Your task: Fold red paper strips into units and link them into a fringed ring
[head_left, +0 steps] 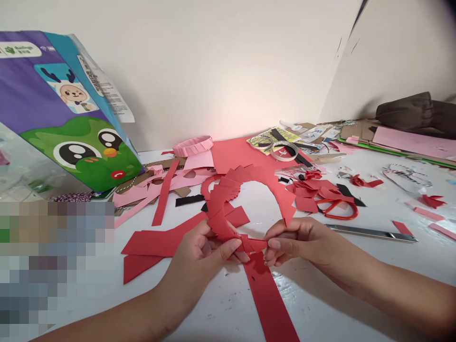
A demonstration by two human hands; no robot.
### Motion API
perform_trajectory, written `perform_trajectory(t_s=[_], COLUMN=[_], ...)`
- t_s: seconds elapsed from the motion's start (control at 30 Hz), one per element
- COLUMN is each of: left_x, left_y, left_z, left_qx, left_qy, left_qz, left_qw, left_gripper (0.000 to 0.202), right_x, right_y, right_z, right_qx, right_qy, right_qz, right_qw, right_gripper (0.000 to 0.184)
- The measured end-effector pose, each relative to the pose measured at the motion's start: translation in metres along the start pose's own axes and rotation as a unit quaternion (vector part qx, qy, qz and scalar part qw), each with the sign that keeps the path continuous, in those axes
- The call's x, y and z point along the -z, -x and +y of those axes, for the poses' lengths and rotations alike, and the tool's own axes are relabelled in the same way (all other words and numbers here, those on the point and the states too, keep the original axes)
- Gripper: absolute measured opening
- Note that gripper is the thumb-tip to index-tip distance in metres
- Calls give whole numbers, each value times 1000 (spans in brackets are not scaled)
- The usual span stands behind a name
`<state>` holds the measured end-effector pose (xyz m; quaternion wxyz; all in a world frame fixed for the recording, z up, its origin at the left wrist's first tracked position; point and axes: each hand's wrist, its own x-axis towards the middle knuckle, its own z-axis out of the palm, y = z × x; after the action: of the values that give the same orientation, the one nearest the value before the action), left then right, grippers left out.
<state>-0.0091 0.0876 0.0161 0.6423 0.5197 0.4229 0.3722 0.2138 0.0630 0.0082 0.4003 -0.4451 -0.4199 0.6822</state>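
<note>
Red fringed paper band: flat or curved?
Curved: the red paper band arches up, its lower ends pinched by left hand and right hand, table showing through.

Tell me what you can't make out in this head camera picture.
In the head view:
The join in the red paper ring: covered by the fingers of the left hand and right hand.
Lower left of the table: hidden by a pixelated patch.
The dark brown cloth bundle: cut off by the right edge.
Small print on the purple and teal bag: too small to read.
</note>
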Motion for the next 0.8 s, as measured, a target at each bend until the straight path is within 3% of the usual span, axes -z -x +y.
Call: perform_trajectory(t_s=[0.37,0.57,0.8], left_x=[-1,0,0], left_y=[0,-1,1], left_z=[1,2,2], left_qx=[10,10,28], left_qy=[-5,-5,-18], left_qz=[16,20,-4], left_qw=[1000,1000,999], left_gripper=[19,18,18], right_x=[2,6,13], right_y=[-2,1,2], right_z=[2,-8,-19], right_qx=[-5,12,44], right_qy=[31,47,31], right_qz=[-17,0,38], right_qw=[999,999,998], right_gripper=[32,49,33])
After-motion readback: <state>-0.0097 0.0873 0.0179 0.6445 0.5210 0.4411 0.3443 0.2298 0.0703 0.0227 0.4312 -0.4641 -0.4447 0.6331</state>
